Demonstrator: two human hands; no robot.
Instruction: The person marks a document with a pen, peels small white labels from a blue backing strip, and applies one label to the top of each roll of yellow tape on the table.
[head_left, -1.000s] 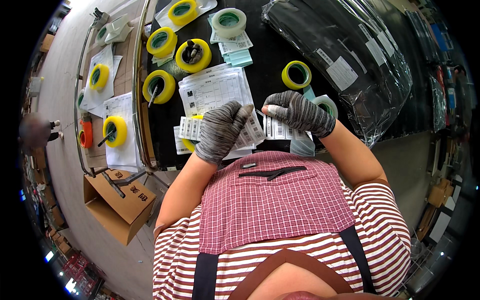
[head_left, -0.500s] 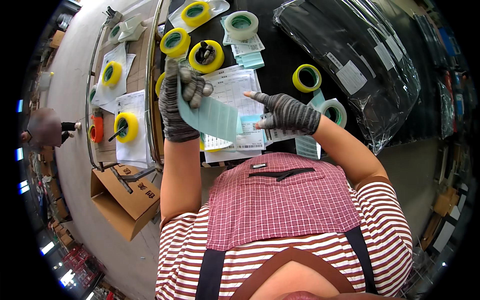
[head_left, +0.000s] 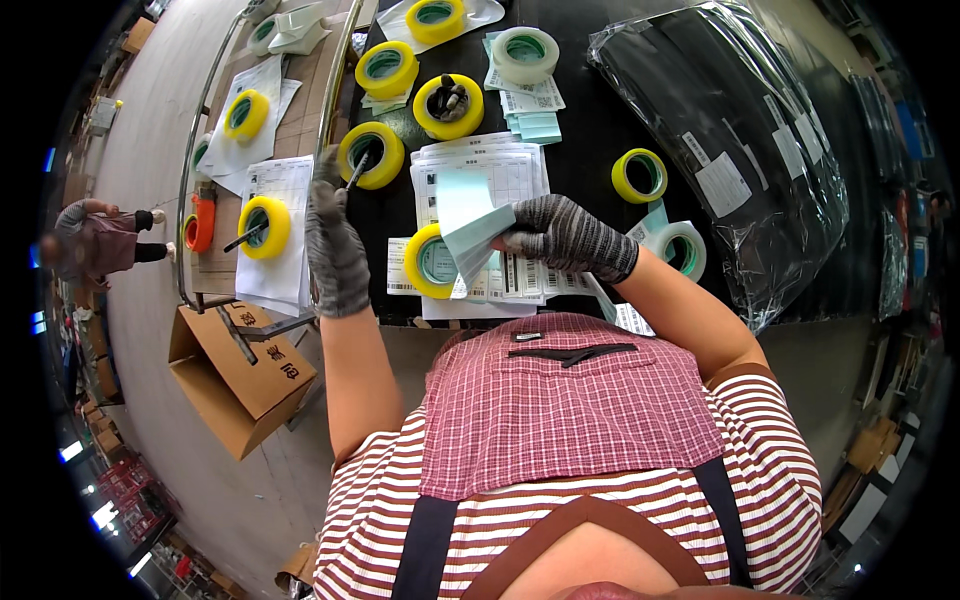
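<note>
In my right hand (head_left: 575, 238), gloved in grey knit with bare fingertips, I pinch a folded strip of light blue label paper (head_left: 474, 228). The strip hangs over printed sheets (head_left: 520, 165) and partly covers a yellow tape roll (head_left: 418, 262) near the table's front edge. My left hand (head_left: 338, 240), in a matching glove, holds nothing and is raised edge-on at the table's left side, fingers stretched upward. Beside its fingertips lies another yellow tape roll (head_left: 372, 155) with a dark pen-like stick in its core. Labels with barcodes (head_left: 515, 280) lie under my right hand.
Black goods in clear plastic (head_left: 730, 150) cover the table's right side. More tape rolls (head_left: 448, 106) stand at the back. On the left, a metal-railed cart (head_left: 330, 90) holds papers, tape and an orange tape dispenser (head_left: 201, 222). A cardboard box (head_left: 240, 375) sits below; a person (head_left: 100, 238) is farther off.
The light blue strip has passed from my left hand to my right. My left hand has moved left, off the papers. The view has shifted slightly, and the distant person has moved.
</note>
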